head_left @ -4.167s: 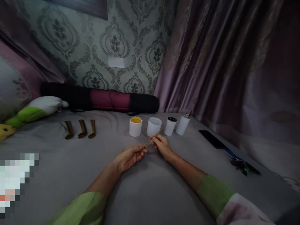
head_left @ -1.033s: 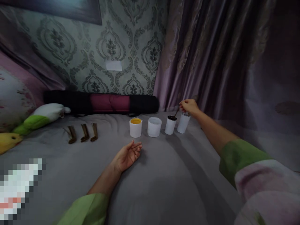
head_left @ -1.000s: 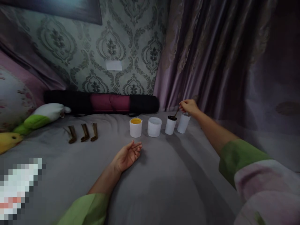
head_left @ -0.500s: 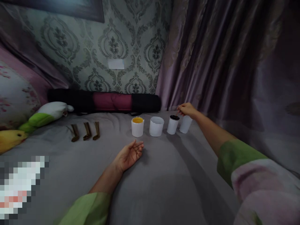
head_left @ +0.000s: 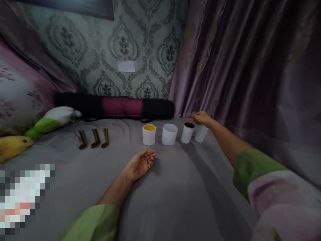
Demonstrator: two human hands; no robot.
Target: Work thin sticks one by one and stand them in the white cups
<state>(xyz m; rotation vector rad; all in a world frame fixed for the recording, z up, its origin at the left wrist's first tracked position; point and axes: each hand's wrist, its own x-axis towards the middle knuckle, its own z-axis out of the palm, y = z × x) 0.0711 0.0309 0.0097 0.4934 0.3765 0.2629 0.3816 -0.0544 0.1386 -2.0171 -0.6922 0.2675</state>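
Note:
My left hand (head_left: 140,165) rests palm up on the grey sheet, fingers loosely curled and apart, holding nothing. In front of it stand a white tub with a yellow inside (head_left: 148,136) and a wider white tub (head_left: 169,135). My right hand (head_left: 202,118) hovers by the rim of a white cup with a black top (head_left: 187,134), its fingertips pinched together. Whatever is between those fingers, if anything, is too small to make out. Partly behind that hand stands another white cup (head_left: 200,134). Three small bundles of thin brown sticks (head_left: 95,140) lie to the left.
A long black and maroon rolled bag (head_left: 122,107) lies along the wall. Plush toys, one green and white (head_left: 54,118) and one yellow (head_left: 13,147), sit at the left. Purple curtains (head_left: 225,67) hang at the right.
A thin brown stick showed under my right fingertips at the black-topped cup; now it does not show. My right hand stays near the rim. The whole view has shifted slightly.

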